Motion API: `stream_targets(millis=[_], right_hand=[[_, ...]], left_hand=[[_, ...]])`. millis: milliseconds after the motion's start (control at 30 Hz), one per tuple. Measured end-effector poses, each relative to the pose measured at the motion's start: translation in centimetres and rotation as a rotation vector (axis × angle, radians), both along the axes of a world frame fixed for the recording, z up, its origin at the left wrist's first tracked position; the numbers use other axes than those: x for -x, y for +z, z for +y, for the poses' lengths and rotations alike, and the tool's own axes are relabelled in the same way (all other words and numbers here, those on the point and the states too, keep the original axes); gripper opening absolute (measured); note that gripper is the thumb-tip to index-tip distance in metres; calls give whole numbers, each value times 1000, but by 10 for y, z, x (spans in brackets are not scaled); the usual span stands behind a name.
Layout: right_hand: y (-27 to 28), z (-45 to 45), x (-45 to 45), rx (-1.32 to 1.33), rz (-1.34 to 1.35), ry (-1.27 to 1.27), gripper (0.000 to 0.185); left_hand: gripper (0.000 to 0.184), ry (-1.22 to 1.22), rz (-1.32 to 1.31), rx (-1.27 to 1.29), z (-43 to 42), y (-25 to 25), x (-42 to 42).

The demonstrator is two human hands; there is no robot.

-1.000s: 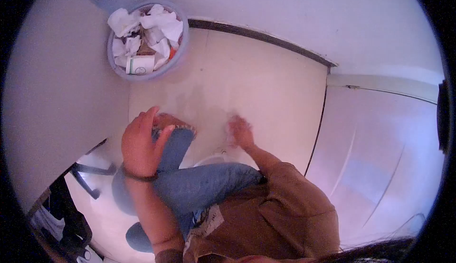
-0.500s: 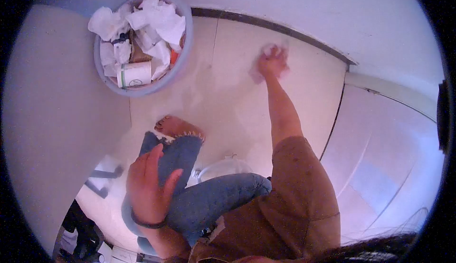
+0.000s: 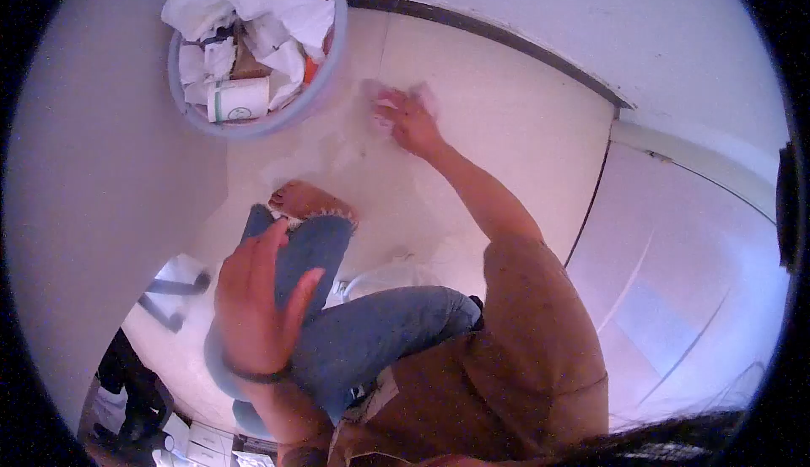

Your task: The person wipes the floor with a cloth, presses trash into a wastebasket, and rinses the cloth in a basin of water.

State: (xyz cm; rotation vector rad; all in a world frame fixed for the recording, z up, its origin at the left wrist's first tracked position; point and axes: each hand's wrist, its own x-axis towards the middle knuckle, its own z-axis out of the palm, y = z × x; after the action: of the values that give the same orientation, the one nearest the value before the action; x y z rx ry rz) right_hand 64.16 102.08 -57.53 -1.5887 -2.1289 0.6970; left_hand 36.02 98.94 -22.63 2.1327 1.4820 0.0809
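Observation:
My right hand (image 3: 411,125) reaches down to the pale tiled floor (image 3: 506,121), its fingers pressed over a crumpled pale wipe (image 3: 428,96). Motion blurs the wipe, and whether it is cloth or paper I cannot tell. Shiny wet-looking streaks mark the floor between this hand and my bare foot (image 3: 308,200). Above my bent leg in blue jeans (image 3: 380,323), my left hand (image 3: 257,298) is held with its fingers extended and thumb apart. It holds nothing, and a dark band circles its wrist.
A round bin (image 3: 336,66) full of crumpled white paper and a paper cup (image 3: 239,100) stands at the upper left, near the wall (image 3: 548,3). Dark skirting (image 3: 489,35) edges the floor. A pale door-like panel (image 3: 666,281) is at right, chair legs (image 3: 173,298) at lower left.
My right hand has slid the wipe leftward across the floor, closer to the bin. The view has shifted slightly; my left hand stays open above my leg.

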Motion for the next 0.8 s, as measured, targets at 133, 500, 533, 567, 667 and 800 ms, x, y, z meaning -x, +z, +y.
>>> stream_targets(millis=[133,500,533,567,667,800], right_hand=[[32,-91,-62,65,409,-556,52],[-48,-233,-32,66,178,-1147,57],[-49,-201,3,10,389,-1159,58],[-58,-171,38,-35,331,-1063,60],[-67,-91,96,-169,94,-809,59],[-12,-43,122,-66,412,-713,55]], left_hand=[[53,17,30,-51,-7,-6,7],[48,14,-35,-31,-18,-7,5],[48,22,-32,-25,-19,-8,6],[48,33,-32,-23,-18,-9,6],[50,79,-76,-10,-14,-14,18],[52,137,-53,-1,-13,-18,37]])
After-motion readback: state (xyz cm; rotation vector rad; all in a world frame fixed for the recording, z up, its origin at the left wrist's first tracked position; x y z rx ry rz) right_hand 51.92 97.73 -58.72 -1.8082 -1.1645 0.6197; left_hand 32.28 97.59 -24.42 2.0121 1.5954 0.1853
